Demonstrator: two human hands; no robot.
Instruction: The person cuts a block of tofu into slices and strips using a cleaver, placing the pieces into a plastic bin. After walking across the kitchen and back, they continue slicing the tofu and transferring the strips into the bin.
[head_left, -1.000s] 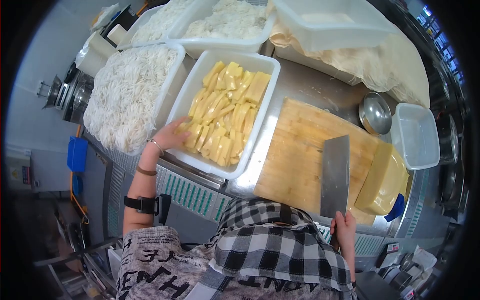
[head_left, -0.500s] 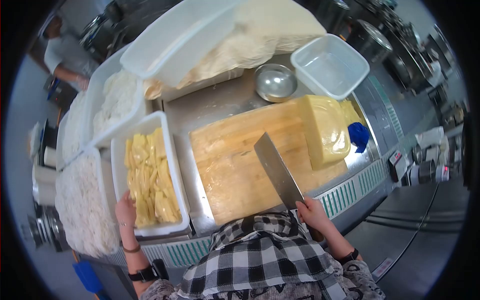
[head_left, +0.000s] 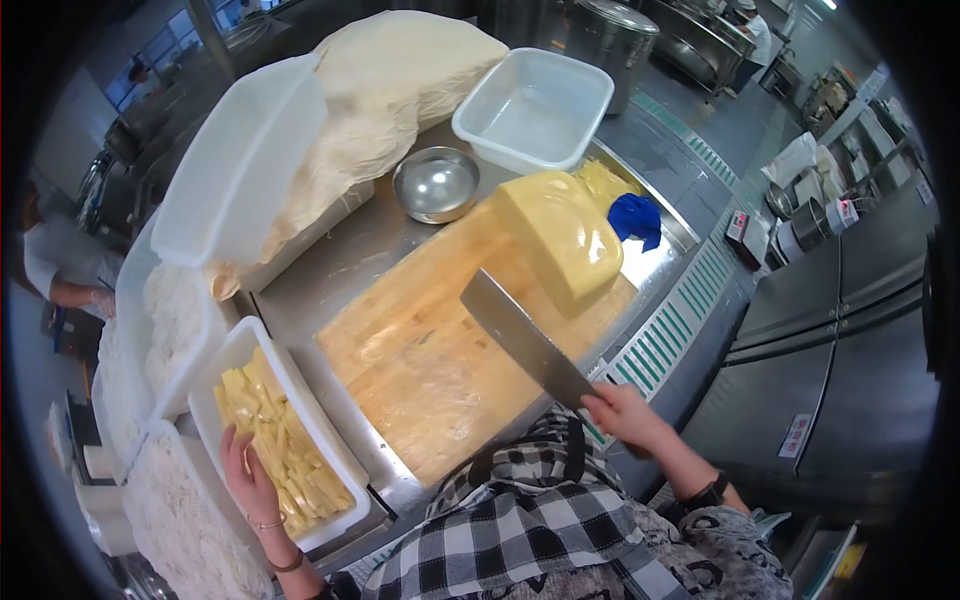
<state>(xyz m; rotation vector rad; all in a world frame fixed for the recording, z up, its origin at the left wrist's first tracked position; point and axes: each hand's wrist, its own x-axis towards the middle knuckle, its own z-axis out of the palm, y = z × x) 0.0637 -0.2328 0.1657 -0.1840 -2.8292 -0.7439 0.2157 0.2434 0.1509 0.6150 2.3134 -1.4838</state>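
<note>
My right hand [head_left: 625, 415] grips the handle of a cleaver [head_left: 525, 335], whose broad blade hangs over the wooden cutting board [head_left: 420, 360]. On the board's far right end rests a large, smooth, glossy yellow block [head_left: 565, 235], apart from the blade. My left hand [head_left: 248, 480] is at the left wall of a white tub [head_left: 335, 440], fingers stretched out and nothing visible in them. Thick yellow strips [head_left: 285, 440] of similar colour fill the bottom of that tub. Beside the block lie a crumpled blue cloth or bag [head_left: 635, 220] and some yellow scraps [head_left: 605, 180].
Behind the board stand a metal bowl [head_left: 436, 185], a translucent bin [head_left: 535, 110] and a stack of pale, thin sheets [head_left: 400, 70] with a long bin [head_left: 240, 160] leaning on it. Tubs of white shreds [head_left: 180, 510] border the left. A co-worker [head_left: 65, 265] stands at far left.
The view has turned, so the table appears shifted left and rotated. My left hand's fingers have stretched out at the tub's side. The cleaver stays in my right hand over the board.
</note>
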